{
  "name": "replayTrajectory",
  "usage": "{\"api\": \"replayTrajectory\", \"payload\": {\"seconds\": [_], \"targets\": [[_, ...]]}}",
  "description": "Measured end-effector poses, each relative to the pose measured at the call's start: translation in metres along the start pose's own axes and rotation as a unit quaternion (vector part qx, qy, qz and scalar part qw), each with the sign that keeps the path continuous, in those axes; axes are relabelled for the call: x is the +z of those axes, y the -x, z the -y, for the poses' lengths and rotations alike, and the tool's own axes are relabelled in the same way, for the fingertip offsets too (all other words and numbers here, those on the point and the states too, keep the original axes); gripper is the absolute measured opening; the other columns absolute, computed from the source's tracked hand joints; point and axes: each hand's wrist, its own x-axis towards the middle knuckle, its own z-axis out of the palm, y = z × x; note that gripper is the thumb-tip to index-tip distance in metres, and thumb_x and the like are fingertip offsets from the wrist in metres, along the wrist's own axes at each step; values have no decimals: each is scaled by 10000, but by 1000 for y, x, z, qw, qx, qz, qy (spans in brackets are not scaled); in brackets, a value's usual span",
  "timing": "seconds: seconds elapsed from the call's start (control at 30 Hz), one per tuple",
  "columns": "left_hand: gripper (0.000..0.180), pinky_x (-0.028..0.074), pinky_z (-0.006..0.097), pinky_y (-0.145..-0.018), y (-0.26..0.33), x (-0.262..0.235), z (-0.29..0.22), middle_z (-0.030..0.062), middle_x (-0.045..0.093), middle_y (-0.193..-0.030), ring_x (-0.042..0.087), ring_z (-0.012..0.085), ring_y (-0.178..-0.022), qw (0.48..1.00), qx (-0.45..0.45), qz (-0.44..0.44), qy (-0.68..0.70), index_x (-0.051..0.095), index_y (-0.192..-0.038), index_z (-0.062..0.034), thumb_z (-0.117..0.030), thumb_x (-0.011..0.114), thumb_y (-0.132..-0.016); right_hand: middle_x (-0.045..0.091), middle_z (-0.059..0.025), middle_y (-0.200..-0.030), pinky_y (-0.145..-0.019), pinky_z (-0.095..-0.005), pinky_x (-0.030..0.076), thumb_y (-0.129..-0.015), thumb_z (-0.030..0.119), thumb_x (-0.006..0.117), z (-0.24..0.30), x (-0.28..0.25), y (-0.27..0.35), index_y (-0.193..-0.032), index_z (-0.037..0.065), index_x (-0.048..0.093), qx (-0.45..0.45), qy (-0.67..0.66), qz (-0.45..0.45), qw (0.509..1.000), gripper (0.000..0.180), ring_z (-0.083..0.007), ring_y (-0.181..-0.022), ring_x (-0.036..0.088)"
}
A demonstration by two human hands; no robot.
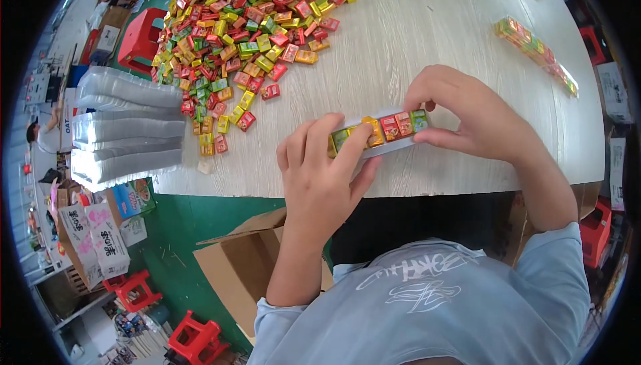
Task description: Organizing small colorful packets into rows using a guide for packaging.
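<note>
A narrow tray (399,145) filled with a row of small red, yellow and green boxes (390,128) is held at the centre of the frame, over a pale table (414,38). Its left part is gripped by the left hand (320,174), fingers bent over the boxes; its right end is pinched between thumb and forefinger of the right hand (484,118). Similar boxes are heaped (260,24) at upper left, above stacked clear plastic trays (130,131).
</note>
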Motion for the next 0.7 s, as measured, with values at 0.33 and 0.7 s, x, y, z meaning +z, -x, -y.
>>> {"api": "replayTrajectory", "payload": {"seconds": [0.33,0.7], "targets": [[522,393,488,-1060,-12,-10,2,90,624,-1332,551,340,-1223,999,8,36,-2,679,-1314,-109,-330,817,-861,630,-88,-1100,-855,-406,538,-858,117,829,-6,5,7,-1032,83,657,-29,-13,-11,999,248,-299,-975,641],[534,400,460,-1062,-23,-13,2,106,648,-1273,582,338,-1184,997,18,64,38,681,-1287,-81,-329,825,-837,631,-85,-1115,-859,-410,540,-871,105,813,-5,8,9,-1030,84,653,-23,-21,-12,999,227,-320,-1016,652]]}}
